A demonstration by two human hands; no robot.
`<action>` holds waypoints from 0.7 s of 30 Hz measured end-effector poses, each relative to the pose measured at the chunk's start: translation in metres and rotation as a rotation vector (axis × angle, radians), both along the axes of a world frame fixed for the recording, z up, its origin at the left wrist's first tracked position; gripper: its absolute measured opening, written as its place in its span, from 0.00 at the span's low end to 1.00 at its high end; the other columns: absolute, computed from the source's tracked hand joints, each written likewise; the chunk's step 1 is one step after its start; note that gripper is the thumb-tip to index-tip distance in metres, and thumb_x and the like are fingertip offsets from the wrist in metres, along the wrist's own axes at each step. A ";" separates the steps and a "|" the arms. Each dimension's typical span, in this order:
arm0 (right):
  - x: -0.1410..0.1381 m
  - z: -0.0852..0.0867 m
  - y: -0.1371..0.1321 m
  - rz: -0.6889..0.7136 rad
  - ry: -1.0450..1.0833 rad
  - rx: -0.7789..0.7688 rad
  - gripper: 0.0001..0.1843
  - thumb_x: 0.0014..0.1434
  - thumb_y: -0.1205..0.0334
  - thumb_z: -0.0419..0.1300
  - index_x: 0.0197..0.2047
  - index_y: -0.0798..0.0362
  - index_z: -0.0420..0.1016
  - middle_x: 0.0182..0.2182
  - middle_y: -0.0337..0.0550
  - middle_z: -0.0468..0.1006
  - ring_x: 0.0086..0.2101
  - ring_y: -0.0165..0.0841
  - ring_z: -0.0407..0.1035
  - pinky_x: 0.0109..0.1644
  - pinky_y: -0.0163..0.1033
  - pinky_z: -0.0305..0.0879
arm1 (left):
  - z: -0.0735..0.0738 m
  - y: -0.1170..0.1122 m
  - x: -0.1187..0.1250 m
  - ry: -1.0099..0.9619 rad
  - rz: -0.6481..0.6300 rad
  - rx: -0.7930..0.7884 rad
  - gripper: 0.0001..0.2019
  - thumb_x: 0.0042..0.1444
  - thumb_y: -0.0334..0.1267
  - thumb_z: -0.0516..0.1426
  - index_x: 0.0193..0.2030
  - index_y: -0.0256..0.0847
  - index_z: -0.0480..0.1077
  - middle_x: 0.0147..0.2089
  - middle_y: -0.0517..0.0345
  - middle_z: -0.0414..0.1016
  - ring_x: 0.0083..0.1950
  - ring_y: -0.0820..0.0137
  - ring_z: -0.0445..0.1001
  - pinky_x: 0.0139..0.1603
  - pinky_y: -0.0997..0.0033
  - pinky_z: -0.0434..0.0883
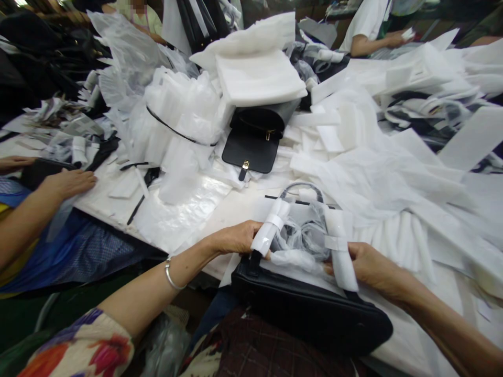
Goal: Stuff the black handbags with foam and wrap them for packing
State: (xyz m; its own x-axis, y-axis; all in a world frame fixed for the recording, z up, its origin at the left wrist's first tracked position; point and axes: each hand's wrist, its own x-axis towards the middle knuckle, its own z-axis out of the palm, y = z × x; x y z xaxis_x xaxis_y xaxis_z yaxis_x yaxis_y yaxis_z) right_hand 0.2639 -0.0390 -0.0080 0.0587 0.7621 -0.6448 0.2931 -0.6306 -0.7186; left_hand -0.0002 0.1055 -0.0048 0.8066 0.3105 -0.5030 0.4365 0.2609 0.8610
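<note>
Lying across the near edge of the tabletop (pixel 239 207), running left to right, nearly in the lap: black handbag (pixel 314 314). Sitting squarely between both hands, neither nearer. Clamping left hand (pixel 236 238) fingers round the foam-wrapped handle (pixel 271 230) at its left foot; pinching right hand (pixel 371 267) fingers onto the foam strip (pixel 341 262) at the right foot.

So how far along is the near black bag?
Done: near bag has a left wrap and a right wrap of foam on its handles. In hand: left hand grips the left wrap, right hand the right wrap. Left: its body is bare; second bag behind shows no wrap.
</note>
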 end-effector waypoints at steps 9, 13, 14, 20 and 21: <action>-0.007 -0.001 0.003 0.036 -0.165 0.081 0.20 0.41 0.47 0.69 0.31 0.55 0.82 0.29 0.45 0.82 0.32 0.43 0.75 0.35 0.40 0.69 | -0.006 -0.003 0.000 0.014 0.113 0.017 0.09 0.41 0.38 0.61 0.24 0.33 0.71 0.20 0.62 0.66 0.19 0.78 0.58 0.16 0.77 0.51; -0.008 -0.006 0.005 0.103 -0.244 0.113 0.20 0.41 0.45 0.70 0.29 0.55 0.82 0.28 0.45 0.82 0.32 0.46 0.75 0.35 0.41 0.69 | -0.003 -0.003 -0.001 0.009 0.090 0.018 0.17 0.40 0.36 0.60 0.39 0.31 0.76 0.23 0.62 0.68 0.20 0.78 0.59 0.17 0.78 0.54; -0.008 -0.006 0.005 0.115 -0.269 0.122 0.21 0.41 0.45 0.70 0.29 0.55 0.82 0.27 0.45 0.82 0.33 0.46 0.75 0.35 0.42 0.68 | -0.002 -0.002 -0.001 -0.010 0.073 0.016 0.20 0.41 0.36 0.60 0.43 0.31 0.76 0.23 0.62 0.67 0.21 0.77 0.59 0.17 0.79 0.54; -0.011 -0.004 0.005 0.160 -0.297 0.139 0.21 0.46 0.44 0.68 0.34 0.54 0.83 0.32 0.46 0.83 0.37 0.49 0.77 0.40 0.44 0.69 | -0.003 0.004 0.000 -0.075 -0.006 0.004 0.31 0.43 0.33 0.61 0.58 0.36 0.68 0.25 0.66 0.65 0.20 0.78 0.59 0.17 0.80 0.55; -0.012 -0.004 0.004 0.159 -0.298 0.145 0.21 0.46 0.44 0.68 0.34 0.54 0.83 0.33 0.46 0.83 0.37 0.49 0.77 0.41 0.44 0.69 | -0.003 0.004 0.000 -0.074 -0.020 -0.005 0.32 0.42 0.33 0.62 0.58 0.37 0.67 0.26 0.66 0.67 0.21 0.78 0.60 0.18 0.80 0.57</action>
